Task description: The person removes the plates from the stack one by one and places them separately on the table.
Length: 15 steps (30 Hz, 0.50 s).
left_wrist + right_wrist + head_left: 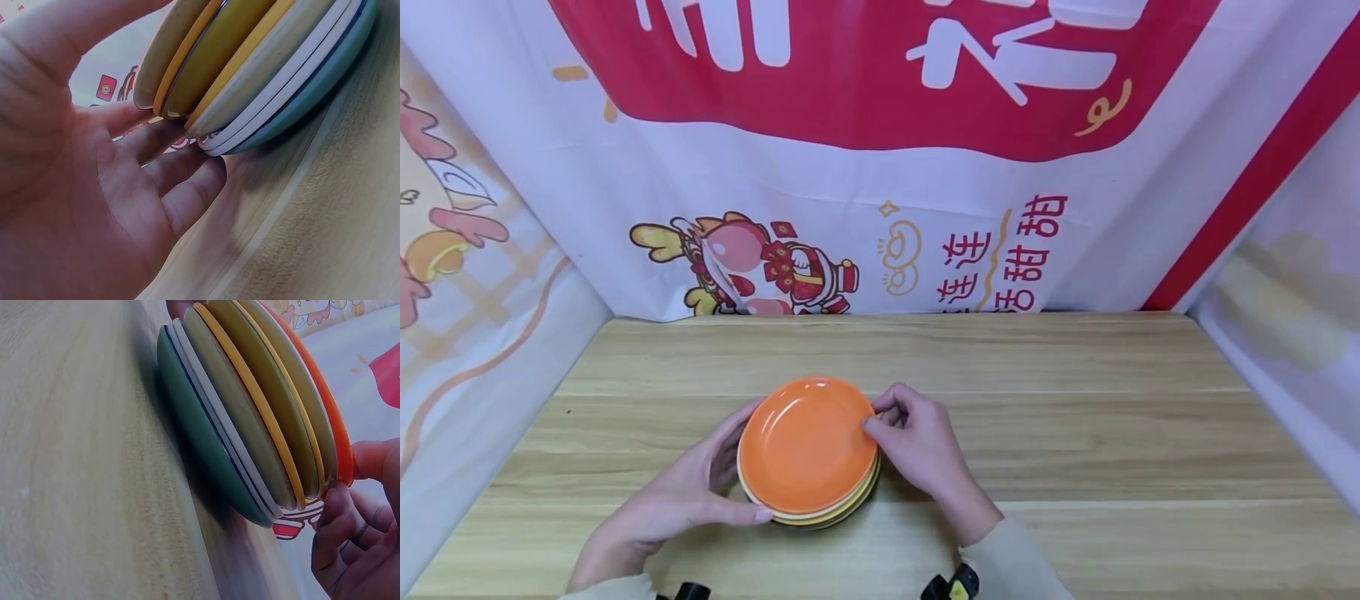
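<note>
A stack of small plates (244,400) stands on the wooden table, with a glossy orange plate (808,446) on top. Below it the side views show cream, yellow and white rims, and a teal plate (187,419) at the bottom. My left hand (688,492) holds the stack from the left, thumb at the front rim and fingers spread along the side. At the right, my right hand (921,437) pinches the orange plate's rim, thumb on its upper face and bent fingers beneath the edge.
The wooden table (1112,442) extends on both sides of the stack. Behind it hangs a white and red printed cloth (850,183), and patterned cloths flank the table at left (482,275) and right (1292,308).
</note>
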{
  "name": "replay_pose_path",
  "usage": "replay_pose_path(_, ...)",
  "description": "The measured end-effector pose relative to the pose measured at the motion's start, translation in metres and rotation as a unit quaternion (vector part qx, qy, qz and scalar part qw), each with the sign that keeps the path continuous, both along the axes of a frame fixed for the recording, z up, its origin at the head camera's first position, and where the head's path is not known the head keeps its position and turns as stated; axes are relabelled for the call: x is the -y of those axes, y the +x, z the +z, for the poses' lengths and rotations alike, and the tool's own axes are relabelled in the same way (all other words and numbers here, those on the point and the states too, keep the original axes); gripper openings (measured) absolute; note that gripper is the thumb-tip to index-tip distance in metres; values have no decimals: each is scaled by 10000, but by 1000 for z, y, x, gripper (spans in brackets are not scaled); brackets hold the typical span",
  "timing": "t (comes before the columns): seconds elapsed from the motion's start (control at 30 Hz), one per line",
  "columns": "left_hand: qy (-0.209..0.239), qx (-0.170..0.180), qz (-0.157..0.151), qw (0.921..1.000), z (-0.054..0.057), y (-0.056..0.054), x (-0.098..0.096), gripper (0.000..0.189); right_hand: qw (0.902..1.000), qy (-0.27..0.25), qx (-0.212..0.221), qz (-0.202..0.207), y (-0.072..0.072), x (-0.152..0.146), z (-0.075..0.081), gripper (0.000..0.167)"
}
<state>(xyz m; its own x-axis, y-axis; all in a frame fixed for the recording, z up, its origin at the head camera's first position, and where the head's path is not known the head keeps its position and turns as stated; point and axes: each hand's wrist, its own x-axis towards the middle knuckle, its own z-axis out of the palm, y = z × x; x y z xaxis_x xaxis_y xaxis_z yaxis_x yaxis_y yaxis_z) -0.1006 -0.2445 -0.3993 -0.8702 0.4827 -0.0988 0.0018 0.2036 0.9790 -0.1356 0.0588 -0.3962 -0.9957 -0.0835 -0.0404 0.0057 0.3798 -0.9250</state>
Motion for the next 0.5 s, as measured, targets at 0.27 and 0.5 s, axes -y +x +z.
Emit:
replay_pose_path(0.27,-190,23,200,9996,-2,0,0,111,9980,-583,45,-247,-4,-4,2,9)
replay_pose_path(0.5,-212,40,257,9994,-1,0,0,111,9948,-939,169,-360,-8,-9,4,14)
